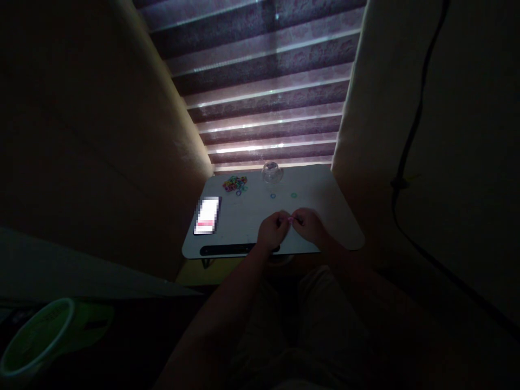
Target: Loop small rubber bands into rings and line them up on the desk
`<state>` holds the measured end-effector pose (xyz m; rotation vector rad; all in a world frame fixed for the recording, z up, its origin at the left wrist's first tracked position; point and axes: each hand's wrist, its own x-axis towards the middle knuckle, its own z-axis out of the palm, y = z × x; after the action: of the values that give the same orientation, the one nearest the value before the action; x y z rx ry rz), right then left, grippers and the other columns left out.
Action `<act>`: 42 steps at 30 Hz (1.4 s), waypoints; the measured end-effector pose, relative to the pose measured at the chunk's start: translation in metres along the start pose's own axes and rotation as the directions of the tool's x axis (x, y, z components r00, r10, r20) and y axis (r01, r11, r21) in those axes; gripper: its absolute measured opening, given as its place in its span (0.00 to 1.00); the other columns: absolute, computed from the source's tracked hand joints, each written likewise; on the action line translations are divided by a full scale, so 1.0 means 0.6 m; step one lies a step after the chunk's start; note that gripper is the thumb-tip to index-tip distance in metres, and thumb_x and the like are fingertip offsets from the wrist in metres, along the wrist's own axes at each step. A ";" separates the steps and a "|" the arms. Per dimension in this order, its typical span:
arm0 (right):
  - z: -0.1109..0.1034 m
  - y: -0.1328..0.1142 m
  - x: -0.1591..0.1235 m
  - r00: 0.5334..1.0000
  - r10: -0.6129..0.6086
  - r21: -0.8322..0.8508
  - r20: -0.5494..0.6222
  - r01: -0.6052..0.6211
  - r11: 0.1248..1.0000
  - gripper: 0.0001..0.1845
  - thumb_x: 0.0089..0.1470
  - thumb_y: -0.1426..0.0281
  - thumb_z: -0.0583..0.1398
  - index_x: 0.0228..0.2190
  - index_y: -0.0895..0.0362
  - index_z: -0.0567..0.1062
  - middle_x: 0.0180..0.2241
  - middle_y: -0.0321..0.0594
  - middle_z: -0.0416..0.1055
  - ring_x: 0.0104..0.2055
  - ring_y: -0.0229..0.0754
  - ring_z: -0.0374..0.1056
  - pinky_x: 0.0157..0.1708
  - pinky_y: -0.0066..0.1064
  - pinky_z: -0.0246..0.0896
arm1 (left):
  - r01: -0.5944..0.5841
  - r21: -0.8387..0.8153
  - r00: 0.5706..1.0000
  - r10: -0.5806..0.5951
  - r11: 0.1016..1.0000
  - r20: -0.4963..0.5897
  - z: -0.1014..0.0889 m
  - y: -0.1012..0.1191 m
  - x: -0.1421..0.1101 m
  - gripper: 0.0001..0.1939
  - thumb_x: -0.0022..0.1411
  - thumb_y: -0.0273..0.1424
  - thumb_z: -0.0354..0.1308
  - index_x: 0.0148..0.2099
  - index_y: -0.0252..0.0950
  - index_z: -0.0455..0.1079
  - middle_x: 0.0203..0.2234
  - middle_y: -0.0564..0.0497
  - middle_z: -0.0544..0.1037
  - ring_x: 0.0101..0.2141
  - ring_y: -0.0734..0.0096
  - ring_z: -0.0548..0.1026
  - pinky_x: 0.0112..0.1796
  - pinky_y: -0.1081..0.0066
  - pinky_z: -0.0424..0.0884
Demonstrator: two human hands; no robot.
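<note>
Over the front part of the small white table (252, 222), my left hand (273, 229) and my right hand (309, 225) are closed, fingertips close together. Between them they pinch a small pink band (290, 219), whose full shape is partly hidden by the fingers. Just beyond the hands lie a blue band (273, 196) and a green band (294, 195), apart from each other. A heap of small multicoloured bands (234, 184) rests at the back left. Near the back edge stands a clear glass or plastic container (272, 172).
At the table's left lies a phone (207, 215) with a bright screen. A dark slot (227, 249) runs along the front edge. Pleated blinds (268, 114) hang behind, walls close in both sides, a cable (418, 108) hangs right, and a green bin (52, 336) stands lower left.
</note>
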<state>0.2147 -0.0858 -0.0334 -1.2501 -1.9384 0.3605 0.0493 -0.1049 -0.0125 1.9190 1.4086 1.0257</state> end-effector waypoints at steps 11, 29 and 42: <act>0.001 -0.002 -0.001 1.000 -0.002 0.008 -0.004 0.002 1.000 0.09 0.50 0.67 0.57 0.20 0.55 0.68 0.20 0.35 0.63 0.25 0.37 0.57 0.26 0.29 0.48 | -0.021 0.034 1.000 0.021 0.999 0.004 0.002 -0.004 0.000 0.12 0.61 0.40 0.54 0.35 0.36 0.72 0.26 0.54 0.75 0.27 0.74 0.70 0.30 0.74 0.62; -0.002 -0.009 -0.001 1.000 0.017 -0.014 -0.010 -0.017 1.000 0.08 0.50 0.68 0.57 0.21 0.56 0.70 0.21 0.36 0.64 0.25 0.37 0.58 0.27 0.29 0.48 | -0.019 0.057 1.000 0.017 0.998 0.024 0.000 0.003 -0.002 0.12 0.62 0.38 0.54 0.36 0.36 0.71 0.26 0.54 0.75 0.28 0.74 0.70 0.30 0.74 0.63; 0.000 -0.004 -0.001 1.000 0.009 -0.006 -0.020 -0.009 1.000 0.11 0.52 0.66 0.58 0.21 0.56 0.68 0.21 0.35 0.64 0.25 0.36 0.57 0.27 0.29 0.48 | -0.023 0.013 1.000 0.023 1.000 0.000 0.002 -0.006 0.001 0.13 0.62 0.39 0.54 0.35 0.35 0.71 0.27 0.53 0.76 0.27 0.75 0.70 0.31 0.74 0.63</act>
<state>0.2132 -0.0872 -0.0325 -1.2621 -1.9185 0.3455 0.0486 -0.1034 -0.0159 1.9492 1.3998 1.0297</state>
